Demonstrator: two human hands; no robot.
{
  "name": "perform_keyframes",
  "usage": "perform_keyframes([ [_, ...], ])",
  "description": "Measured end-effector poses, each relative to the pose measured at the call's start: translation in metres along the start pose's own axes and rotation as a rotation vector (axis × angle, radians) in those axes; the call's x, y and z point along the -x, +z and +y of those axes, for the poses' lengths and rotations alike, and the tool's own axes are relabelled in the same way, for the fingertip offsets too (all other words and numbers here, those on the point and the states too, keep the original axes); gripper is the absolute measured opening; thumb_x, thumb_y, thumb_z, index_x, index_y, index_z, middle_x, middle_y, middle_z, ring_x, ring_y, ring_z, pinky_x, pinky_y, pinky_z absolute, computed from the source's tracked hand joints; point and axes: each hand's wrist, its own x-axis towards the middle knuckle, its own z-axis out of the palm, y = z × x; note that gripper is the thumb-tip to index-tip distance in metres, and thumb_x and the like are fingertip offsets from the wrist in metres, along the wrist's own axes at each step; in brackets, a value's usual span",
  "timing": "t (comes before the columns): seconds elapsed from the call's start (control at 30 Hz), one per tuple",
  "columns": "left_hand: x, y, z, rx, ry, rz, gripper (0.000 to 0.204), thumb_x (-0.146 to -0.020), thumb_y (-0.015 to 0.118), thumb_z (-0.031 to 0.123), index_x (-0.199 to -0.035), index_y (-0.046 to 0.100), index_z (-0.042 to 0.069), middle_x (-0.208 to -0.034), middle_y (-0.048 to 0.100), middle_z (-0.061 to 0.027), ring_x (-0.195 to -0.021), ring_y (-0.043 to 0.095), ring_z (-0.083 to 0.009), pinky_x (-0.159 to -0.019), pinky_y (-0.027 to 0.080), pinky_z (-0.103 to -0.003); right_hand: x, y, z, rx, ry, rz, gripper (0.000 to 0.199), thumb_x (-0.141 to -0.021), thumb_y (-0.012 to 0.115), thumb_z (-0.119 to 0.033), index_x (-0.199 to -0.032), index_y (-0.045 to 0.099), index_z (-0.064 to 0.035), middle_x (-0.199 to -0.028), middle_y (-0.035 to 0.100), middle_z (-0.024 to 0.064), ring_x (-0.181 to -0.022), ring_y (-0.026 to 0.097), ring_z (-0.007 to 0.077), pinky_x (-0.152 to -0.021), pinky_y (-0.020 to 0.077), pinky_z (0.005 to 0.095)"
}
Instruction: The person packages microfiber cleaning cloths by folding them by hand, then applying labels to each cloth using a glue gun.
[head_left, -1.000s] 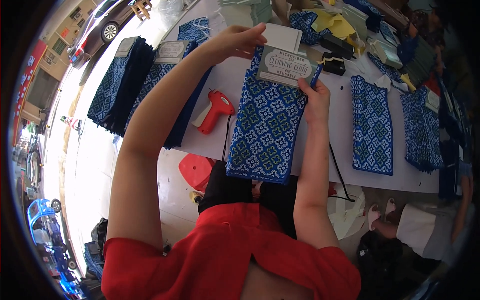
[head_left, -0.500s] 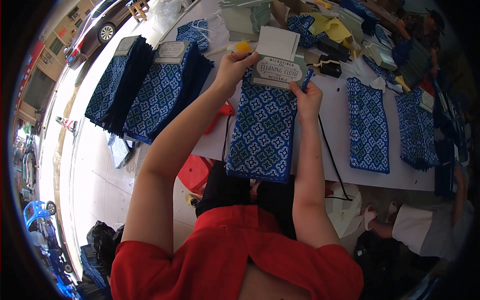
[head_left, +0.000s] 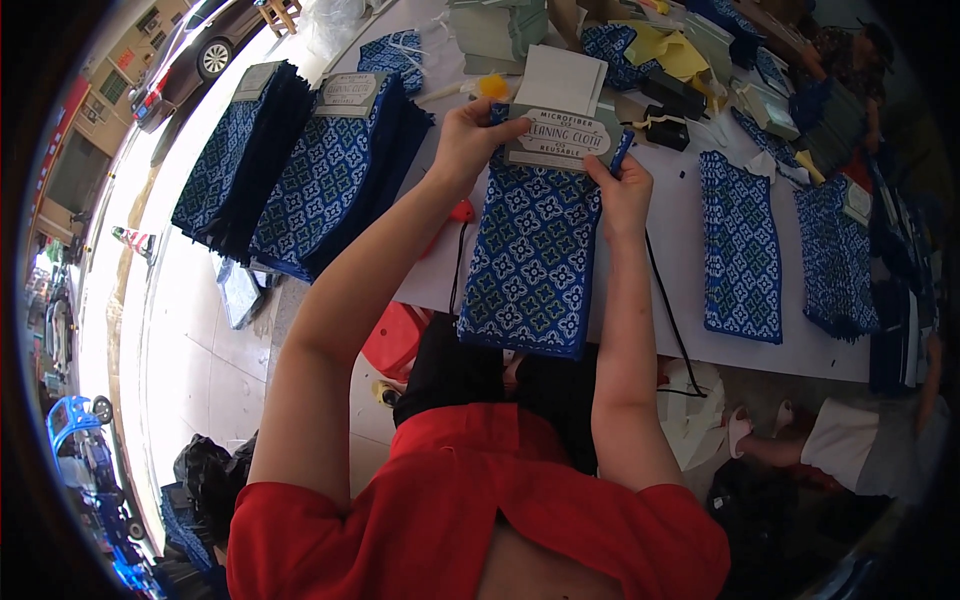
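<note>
Holds folded blue cloth [head_left: 530,260] over near edge of table [head_left: 680,230], pinched at sides of grey card [head_left: 557,130] by left hand [head_left: 474,142] and right hand [head_left: 624,192], apparently carded, with attachment unverified, not yet set down.

Held patterned cloth [head_left: 530,255]: 1 | carded cloth stacks [head_left: 325,185] at left: 2 | folded bundle [head_left: 743,250] lying right: 1 | carded stack [head_left: 835,265] farther right: 1 | bench [head_left: 675,265]: 1 | red stool [head_left: 397,338]: 1 | dark car [head_left: 195,62]: 1

Yellow paper [head_left: 665,48] is near the far edge of the worktop [head_left: 685,255] | a black box [head_left: 670,134] is on its near side | a red stool [head_left: 397,340] is below the near edge | a dark car [head_left: 200,62] stands outdoors, beyond the left edge
</note>
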Motion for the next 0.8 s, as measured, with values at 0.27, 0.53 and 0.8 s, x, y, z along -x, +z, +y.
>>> perform_keyframes([
  [0.27, 0.039, -0.003, 0.074, 0.029, 0.236, -0.122, 0.023, -0.074, 0.066, 0.014, -0.094, 0.061, 0.004, -0.084, 0.063, -0.0065, -0.079, 0.059, -0.0119, -0.074, 0.046, -0.026, 0.029, 0.007, -0.092, -0.057, -0.173, -0.075, 0.02, -0.076, 0.064, -0.006, -0.094, 0.06, 0.0005, -0.082, 0.064, 0.0056, -0.07, 0.057, 0.0082, -0.065, 0.044, 0.0201],
  [0.53, 0.087, -0.007, 0.178, -0.882, 0.92, -0.035, 0.038, -0.077, 0.062, 0.028, -0.108, 0.056, 0.007, -0.103, 0.06, -0.0121, -0.098, 0.056, -0.0228, -0.081, 0.047, -0.036, 0.077, 0.018, -0.18, 0.216, -0.43, -0.192, 0.016, -0.078, 0.063, -0.012, -0.088, 0.062, 0.0004, -0.076, 0.064, 0.0061, -0.067, 0.059, 0.0076, -0.061, 0.0457, 0.0189],
  [0.8, 0.11, 0.011, 0.194, -1.012, 0.477, -0.534, 0.03, -0.078, 0.061, 0.02, -0.101, 0.059, 0.0, -0.087, 0.063, -0.0123, -0.075, 0.062, -0.0162, -0.068, 0.05, -0.029, 0.116, 0.026, -0.183, 0.431, -0.588, -0.182, 0.021, -0.08, 0.061, -0.018, -0.092, 0.062, -0.0012, -0.07, 0.062, 0.005, -0.061, 0.055, 0.0062, -0.055, 0.0427, 0.0185],
])
